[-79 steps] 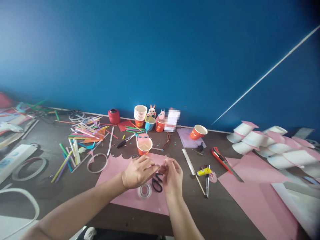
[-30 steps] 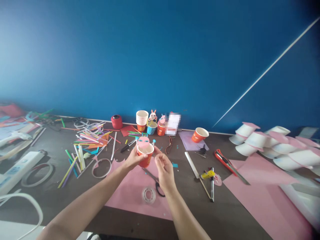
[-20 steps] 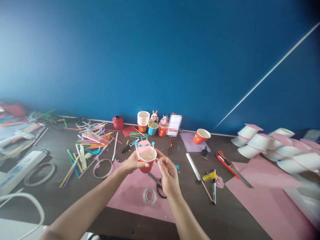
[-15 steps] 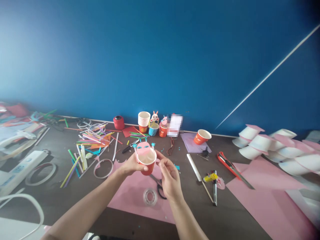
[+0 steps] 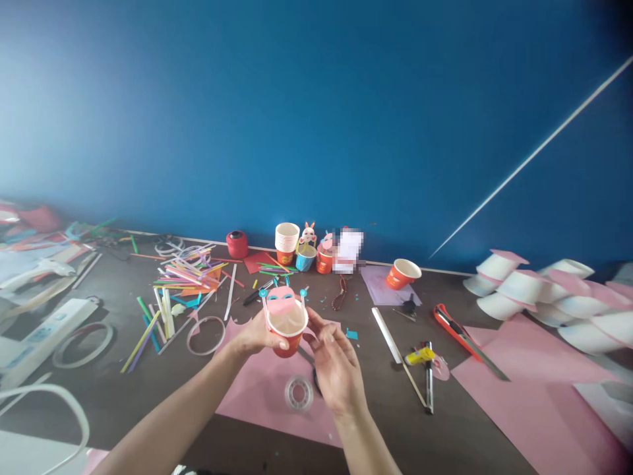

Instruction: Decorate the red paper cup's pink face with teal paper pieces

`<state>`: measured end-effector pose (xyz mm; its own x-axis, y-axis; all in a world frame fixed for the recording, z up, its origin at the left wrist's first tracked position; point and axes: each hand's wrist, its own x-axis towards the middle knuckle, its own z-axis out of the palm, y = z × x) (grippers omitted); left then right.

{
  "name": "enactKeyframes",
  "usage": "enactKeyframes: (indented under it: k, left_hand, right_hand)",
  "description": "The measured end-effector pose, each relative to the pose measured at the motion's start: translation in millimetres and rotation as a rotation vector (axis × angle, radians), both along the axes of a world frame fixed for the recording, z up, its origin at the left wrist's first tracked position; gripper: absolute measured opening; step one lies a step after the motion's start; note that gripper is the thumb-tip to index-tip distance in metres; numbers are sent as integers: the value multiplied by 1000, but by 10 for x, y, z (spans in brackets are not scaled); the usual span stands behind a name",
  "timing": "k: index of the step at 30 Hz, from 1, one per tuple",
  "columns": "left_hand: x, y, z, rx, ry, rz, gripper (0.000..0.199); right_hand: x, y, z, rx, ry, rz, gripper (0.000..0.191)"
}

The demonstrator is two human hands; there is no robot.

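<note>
My left hand is closed around a red paper cup, its thumb across the front. The cup is tilted so its pale inside shows. A pink paper face with blue eyes and upright ears stands at the far rim, with thin white strips ending in blue discs on both sides. My right hand is at the cup's right side, fingers bent and fingertips against it. Below lie a clear tape roll and scissors, partly hidden by my right hand, on pink paper.
Coloured paper strips and a power strip lie left. At the back stand stacked cups and decorated cups. On the right are another red cup, a red utility knife, a yellow glue tube and white cups.
The cup has moved slightly down and left in view, with its pink face turned more towards me. My right hand's fingers have spread from a tighter pinch and shifted along the cup's side.
</note>
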<state>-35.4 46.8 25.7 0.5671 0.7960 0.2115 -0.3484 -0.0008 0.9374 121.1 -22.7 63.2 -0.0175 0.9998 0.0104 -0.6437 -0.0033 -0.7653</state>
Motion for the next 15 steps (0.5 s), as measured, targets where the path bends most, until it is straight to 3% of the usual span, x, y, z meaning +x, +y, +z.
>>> enactKeyframes:
  k: [6, 11, 15]
  left_hand:
    - [28, -59, 16, -43, -72, -13, 94]
    - [-7, -115, 82, -1, -35, -4, 85]
    - [-63, -134, 165, 48, 5, -116, 80]
  right_hand:
    - [-24, -8, -17, 48, 10, 21, 16]
    - [-35, -26, -4, 38, 59, 3, 14]
    - [-25, -53, -8, 36, 59, 20, 12]
